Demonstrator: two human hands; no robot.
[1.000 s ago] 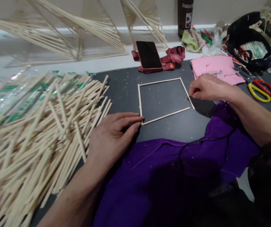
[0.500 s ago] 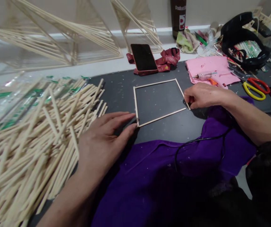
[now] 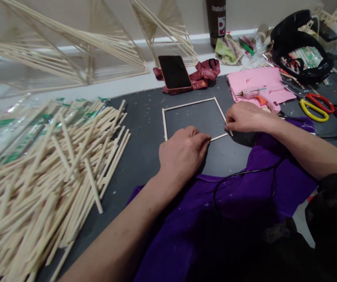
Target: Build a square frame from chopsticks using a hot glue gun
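A square frame of thin wooden sticks (image 3: pixel 189 103) lies flat on the dark mat (image 3: pixel 145 129). My left hand (image 3: pixel 183 150) rests over the frame's near side, its fingers curled and pinching the near stick. At the frame's near right corner sits my right hand (image 3: pixel 245 116), closed, with its fingertips pressed on the sticks there. A big heap of loose wooden sticks (image 3: pixel 42 168) fills the left side.
A purple cloth (image 3: pixel 224 203) with a black cable lies in front of me. Behind the frame are a dark phone (image 3: pixel 173 72) on a red lanyard, a pink sheet (image 3: pixel 259 80) with a glue gun (image 3: pixel 259 96), scissors (image 3: pixel 318 105), stick-built structures (image 3: pixel 68 51) and a bottle (image 3: pixel 216 17).
My left hand has moved right from the frame's near left corner onto its near side and curled shut. The right hand has stayed at the near right corner.
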